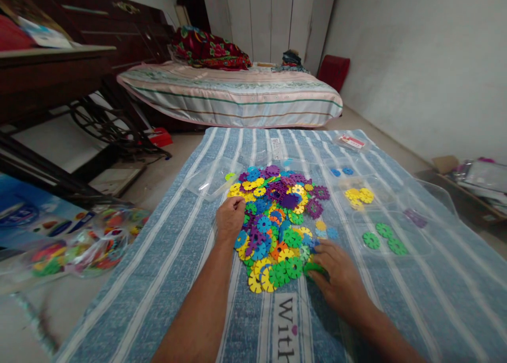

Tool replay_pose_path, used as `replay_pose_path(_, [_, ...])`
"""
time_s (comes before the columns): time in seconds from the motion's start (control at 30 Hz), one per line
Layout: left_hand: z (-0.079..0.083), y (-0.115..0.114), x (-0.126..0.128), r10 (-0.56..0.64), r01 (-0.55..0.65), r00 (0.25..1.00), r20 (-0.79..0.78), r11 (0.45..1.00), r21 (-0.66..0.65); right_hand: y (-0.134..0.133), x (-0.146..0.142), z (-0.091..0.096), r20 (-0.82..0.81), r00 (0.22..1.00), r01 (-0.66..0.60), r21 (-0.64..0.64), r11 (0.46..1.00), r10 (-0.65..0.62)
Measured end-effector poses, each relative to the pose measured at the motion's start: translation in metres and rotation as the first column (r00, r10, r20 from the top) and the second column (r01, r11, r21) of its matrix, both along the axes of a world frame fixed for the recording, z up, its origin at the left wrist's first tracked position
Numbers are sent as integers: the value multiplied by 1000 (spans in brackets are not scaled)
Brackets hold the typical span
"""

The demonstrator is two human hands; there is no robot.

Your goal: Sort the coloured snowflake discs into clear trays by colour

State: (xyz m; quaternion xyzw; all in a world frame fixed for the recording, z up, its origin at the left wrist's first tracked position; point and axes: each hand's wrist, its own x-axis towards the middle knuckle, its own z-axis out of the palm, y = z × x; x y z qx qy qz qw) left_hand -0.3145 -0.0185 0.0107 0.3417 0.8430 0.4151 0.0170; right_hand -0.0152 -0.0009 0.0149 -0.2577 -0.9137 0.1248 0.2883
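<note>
A heaped pile of notched plastic discs (pixel 273 220) in yellow, green, blue, purple and orange lies on the striped cloth (pixel 182 236). At the pile's left edge, my left hand (pixel 231 218) is closed, fingers curled; whatever may be inside them is hidden. My right hand (pixel 336 270), somewhat blurred, pinches a green notched disc (pixel 317 269) at the pile's lower right side. To the right, a clear plastic tray (pixel 407 194) has several compartments. Green discs (pixel 383 230), yellow discs (pixel 359 195), two blue discs (pixel 341 171) and a purple piece (pixel 415 218) lie in separate parts of it.
A clear container (pixel 209 181) stands left of the pile with a yellow-green disc (pixel 230 177) at its edge. At the cloth's far right corner is a small packet with a red label (pixel 352 141). Bagged colourful pieces (pixel 91 241) sit on the left; a bed (pixel 237 96) stands beyond.
</note>
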Motion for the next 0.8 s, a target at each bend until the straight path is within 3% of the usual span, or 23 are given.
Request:
replay_pose_path(0.1, [0,0,0,-9,9,1000,-10,1000,4,5,7,15,-75,997,-1,17,1000,3])
replay_pose_path(0.2, [-1,0,0,-7,7,1000,-2,1000,-6,22,22,35,-143,984,130,167,977,-107])
replay_pose_path(0.33, [-1,0,0,-1,1,1000,8,1000,-15,40,35,47,-207,914,402,354,845,-348])
replay_pose_path(0.4, [-1,0,0,-5,5,1000,4,1000,-12,34,30,41,-184,933,356,333,873,-310])
replay_pose_path(0.5, [-1,-1,0,-8,8,1000,-5,1000,-7,10,9,24,-117,985,151,223,963,-127])
replay_pose_path(0.57, [0,-1,1,-8,8,1000,-5,1000,-6,-6,-6,13,-74,995,79,159,984,-67])
replay_pose_path(0.8, [2,-1,0,0,0,1000,3,1000,-15,-30,-33,1,-4,996,92,43,995,-92])
